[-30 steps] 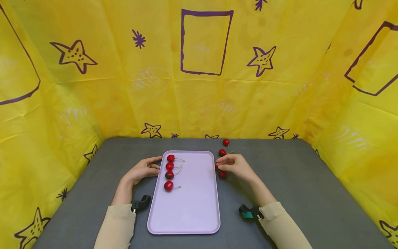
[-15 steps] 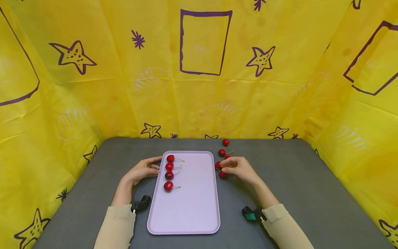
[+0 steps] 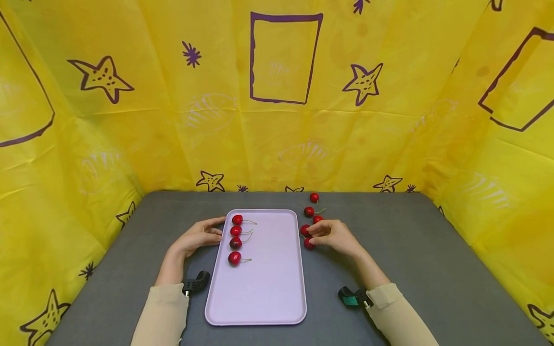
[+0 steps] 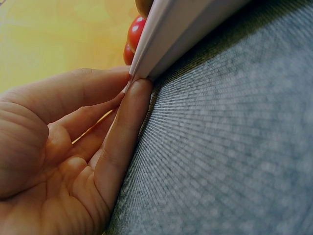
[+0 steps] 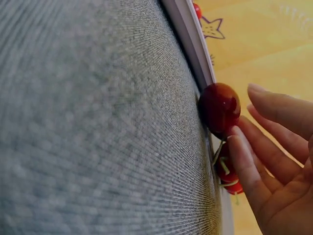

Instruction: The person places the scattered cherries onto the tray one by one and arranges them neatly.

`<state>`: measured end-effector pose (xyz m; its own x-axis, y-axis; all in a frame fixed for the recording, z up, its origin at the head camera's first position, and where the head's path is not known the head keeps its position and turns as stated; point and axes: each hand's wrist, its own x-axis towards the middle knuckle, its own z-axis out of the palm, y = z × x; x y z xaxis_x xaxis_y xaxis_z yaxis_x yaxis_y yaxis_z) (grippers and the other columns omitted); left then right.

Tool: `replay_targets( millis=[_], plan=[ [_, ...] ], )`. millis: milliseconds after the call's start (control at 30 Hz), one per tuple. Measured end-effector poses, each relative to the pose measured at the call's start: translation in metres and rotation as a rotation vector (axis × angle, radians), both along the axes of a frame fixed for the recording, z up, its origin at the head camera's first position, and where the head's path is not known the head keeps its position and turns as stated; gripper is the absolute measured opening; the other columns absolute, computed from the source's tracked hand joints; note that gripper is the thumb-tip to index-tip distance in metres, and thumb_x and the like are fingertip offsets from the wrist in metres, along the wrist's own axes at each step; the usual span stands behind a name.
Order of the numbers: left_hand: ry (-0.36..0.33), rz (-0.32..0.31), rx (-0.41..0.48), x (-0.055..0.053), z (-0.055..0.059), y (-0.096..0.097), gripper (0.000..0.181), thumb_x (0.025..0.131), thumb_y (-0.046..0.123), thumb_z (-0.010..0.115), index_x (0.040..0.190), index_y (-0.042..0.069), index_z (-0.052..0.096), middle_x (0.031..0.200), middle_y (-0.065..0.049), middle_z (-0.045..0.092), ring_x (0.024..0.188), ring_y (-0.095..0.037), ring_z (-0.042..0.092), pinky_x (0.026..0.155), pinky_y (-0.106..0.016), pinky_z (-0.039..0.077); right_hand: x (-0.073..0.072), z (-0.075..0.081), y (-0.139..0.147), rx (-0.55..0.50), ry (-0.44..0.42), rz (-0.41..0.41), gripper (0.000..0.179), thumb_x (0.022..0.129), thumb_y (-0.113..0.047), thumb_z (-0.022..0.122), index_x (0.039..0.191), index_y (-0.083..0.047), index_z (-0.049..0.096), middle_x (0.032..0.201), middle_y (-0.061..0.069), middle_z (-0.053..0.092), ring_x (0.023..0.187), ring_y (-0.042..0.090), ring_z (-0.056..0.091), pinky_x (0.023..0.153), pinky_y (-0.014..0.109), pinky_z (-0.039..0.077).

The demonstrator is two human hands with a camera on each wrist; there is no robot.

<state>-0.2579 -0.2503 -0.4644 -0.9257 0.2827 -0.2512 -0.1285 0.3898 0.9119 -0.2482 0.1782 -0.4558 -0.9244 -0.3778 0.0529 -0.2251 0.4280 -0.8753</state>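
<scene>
My left hand (image 3: pixel 201 236) touches the left rim of a pale lilac tray (image 3: pixel 268 288); in the left wrist view the fingertips (image 4: pixel 139 90) meet the tray's raised edge. Four-in-line is how the red cherries (image 3: pixel 235 258) lie along the tray's left side, stems pointing right. Beyond the tray's right rim my right hand (image 3: pixel 339 236) reaches to a loose group of cherries. Its lower fingertips are right at a dark red cherry (image 5: pixel 220 108) beside the tray, while the upper fingertip stands apart from it. Another cherry (image 3: pixel 305 230) lies just behind, partly covered by the fingers.
More cherries, among them a stemmed cherry (image 3: pixel 309 211) and the farthest cherry (image 3: pixel 314 197), lie behind the right hand. Grey cloth (image 3: pixel 411 250) covers the table. A yellow patterned curtain (image 3: pixel 277 144) encloses the back and sides.
My right hand has drawn slightly right and toward me, uncovering another cherry behind it. The nearest cherry has shifted a little left. My left hand and the tray stay put.
</scene>
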Motion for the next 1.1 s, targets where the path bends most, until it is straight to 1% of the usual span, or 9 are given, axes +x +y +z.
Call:
replay_targets(
  millis=[200,400,667,1100],
  plan=[
    [-0.005,-0.002,0.021,0.0003,0.0004,0.0005,0.070,0.089,0.011,0.067,0.152,0.005,0.036,0.112,-0.017,0.063,0.095,-0.015,0.061,0.084,-0.023,0.058,0.0020,0.0007,-0.0022,0.045,-0.016,0.019,0.033,0.079,-0.019,0.082,0.108,-0.007,0.074,0.101,0.013,0.076,0.087,0.012,0.072,0.077,0.018,0.056],
    [0.001,-0.002,0.015,0.0002,-0.0008,0.0000,0.070,0.089,0.012,0.068,0.151,0.006,0.037,0.112,-0.017,0.062,0.095,-0.016,0.061,0.085,-0.024,0.058,0.0019,-0.0026,-0.0020,0.092,-0.010,0.053,0.032,0.078,-0.019,0.083,0.108,-0.010,0.074,0.100,0.010,0.076,0.090,0.015,0.071,0.078,0.018,0.055],
    [0.001,-0.004,0.017,0.0002,-0.0015,-0.0006,0.070,0.089,0.012,0.068,0.151,0.005,0.037,0.113,-0.018,0.063,0.095,-0.016,0.061,0.085,-0.024,0.058,0.0024,-0.0036,-0.0031,0.115,-0.006,0.068,0.030,0.078,-0.018,0.083,0.106,-0.010,0.074,0.100,0.009,0.076,0.090,0.017,0.071,0.078,0.019,0.055],
    [0.005,-0.007,0.010,-0.0004,-0.0022,-0.0012,0.071,0.089,0.013,0.069,0.152,0.006,0.037,0.114,-0.018,0.064,0.096,-0.016,0.062,0.086,-0.025,0.059,0.0032,-0.0022,-0.0030,0.140,0.011,0.083,0.028,0.080,-0.019,0.082,0.106,-0.012,0.075,0.099,0.007,0.076,0.090,0.016,0.070,0.079,0.017,0.054]
  ],
)
